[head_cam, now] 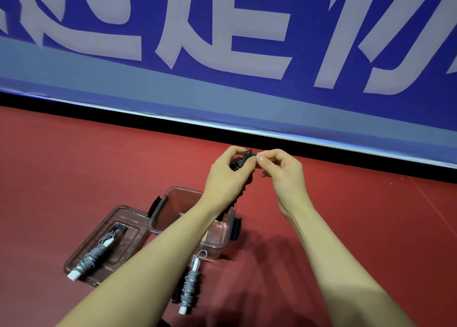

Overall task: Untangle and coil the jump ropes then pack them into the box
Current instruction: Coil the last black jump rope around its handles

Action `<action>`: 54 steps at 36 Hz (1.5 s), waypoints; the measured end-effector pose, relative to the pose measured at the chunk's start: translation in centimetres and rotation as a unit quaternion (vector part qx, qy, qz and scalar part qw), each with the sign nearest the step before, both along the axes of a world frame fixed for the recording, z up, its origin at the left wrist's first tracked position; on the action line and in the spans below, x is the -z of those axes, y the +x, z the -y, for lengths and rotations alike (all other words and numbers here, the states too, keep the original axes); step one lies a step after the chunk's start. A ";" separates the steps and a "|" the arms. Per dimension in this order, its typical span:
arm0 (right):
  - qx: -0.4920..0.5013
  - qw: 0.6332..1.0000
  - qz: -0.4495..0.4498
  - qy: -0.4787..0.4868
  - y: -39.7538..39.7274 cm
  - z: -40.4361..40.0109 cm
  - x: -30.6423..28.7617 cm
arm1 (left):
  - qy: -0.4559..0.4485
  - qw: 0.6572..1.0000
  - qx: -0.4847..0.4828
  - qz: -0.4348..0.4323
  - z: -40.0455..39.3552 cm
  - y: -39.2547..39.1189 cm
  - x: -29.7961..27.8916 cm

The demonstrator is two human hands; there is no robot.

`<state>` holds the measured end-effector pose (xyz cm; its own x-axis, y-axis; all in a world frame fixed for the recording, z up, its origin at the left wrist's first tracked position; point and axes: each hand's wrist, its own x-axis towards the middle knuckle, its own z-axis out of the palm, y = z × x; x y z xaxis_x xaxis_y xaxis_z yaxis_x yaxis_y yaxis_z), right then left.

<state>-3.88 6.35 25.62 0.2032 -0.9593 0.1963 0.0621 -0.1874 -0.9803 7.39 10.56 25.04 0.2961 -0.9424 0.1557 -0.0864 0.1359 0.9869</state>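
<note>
**Clerk:** Item one?

**Checker:** One black jump rope, wound into a tight bundle, was held up above the red floor, higher in view than the box. The left hand gripped the bundle's upper part, fingers curled round it. The right hand pinched the rope's top end between thumb and forefinger, its other fingers curled in. The two hands were nearly touching at the top of the bundle; the lower turns hung down between the wrists.

**Clerk:** Item two?

**Checker:** One clear storage box with dark side latches stood open on the floor beneath the left forearm. What lay inside it could not be told; the arm covered much of it.

**Clerk:** Item three?

**Checker:** One clear lid lay flat, touching the box's left side. One grey coiled jump rope with a white handle end rested on it.

**Clerk:** Item four?

**Checker:** A second grey coiled jump rope, white handle end nearest the viewer, lay on the floor just in front of the box.

**Clerk:** Surroundings?

**Checker:** A blue banner with large pale characters stood along the floor's far edge.
</note>
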 end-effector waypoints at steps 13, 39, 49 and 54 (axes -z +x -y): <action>-0.030 0.998 -0.032 -0.046 -0.5 0.0 0.0 | 0.009 0.999 0.018 -0.034 -0.2 0.2 -0.2; 0.071 0.995 -0.041 0.065 1.7 0.5 1.2 | 0.067 0.859 -0.111 0.496 -0.1 -0.6 1.7; 0.069 0.988 -0.139 0.005 2.1 -0.1 1.5 | 0.132 0.846 -0.119 0.502 0.8 0.8 1.5; 0.054 0.974 -0.212 -0.056 2.3 -1.0 1.6 | 0.157 0.869 -0.101 0.459 1.0 1.8 1.6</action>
<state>-1.63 7.35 24.05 0.1877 -0.9569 0.2218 -0.3704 -0.2780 -0.8863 9.23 9.57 23.41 0.3475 -0.9242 0.1583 -0.8471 -0.2370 0.4756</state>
